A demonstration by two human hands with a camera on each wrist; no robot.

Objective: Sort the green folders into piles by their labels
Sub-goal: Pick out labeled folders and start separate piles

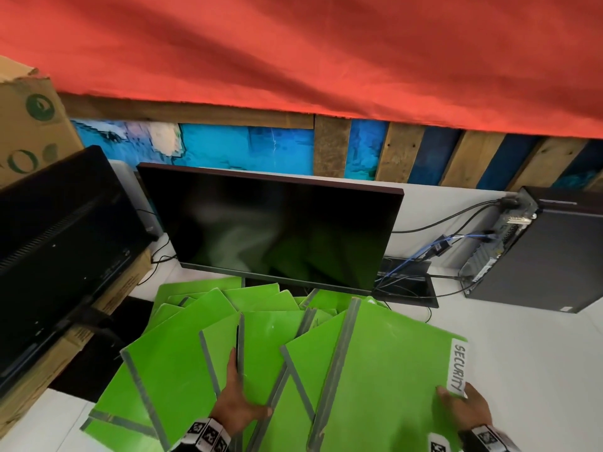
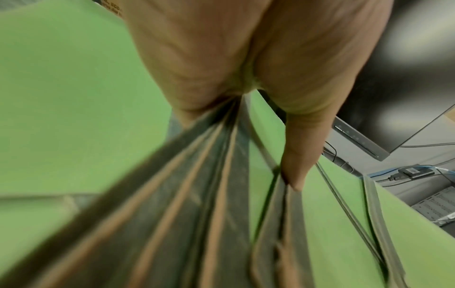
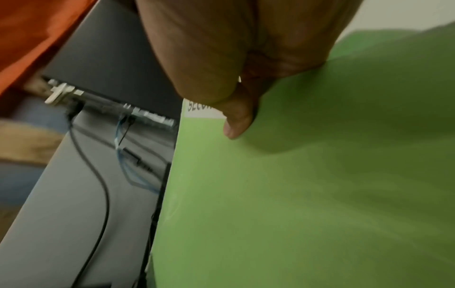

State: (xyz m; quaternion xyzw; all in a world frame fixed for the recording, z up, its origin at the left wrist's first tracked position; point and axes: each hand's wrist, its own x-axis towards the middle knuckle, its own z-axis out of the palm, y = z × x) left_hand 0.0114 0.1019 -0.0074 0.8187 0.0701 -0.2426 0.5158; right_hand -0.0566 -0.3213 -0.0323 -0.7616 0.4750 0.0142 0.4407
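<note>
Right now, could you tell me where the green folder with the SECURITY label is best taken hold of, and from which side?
Probably at the labelled edge, from the right. The SECURITY folder lies on top of the other folders, its grey spine buried among them and its labelled edge free over the white desk. The right hand already pinches it there, thumb on top by the label.
</note>
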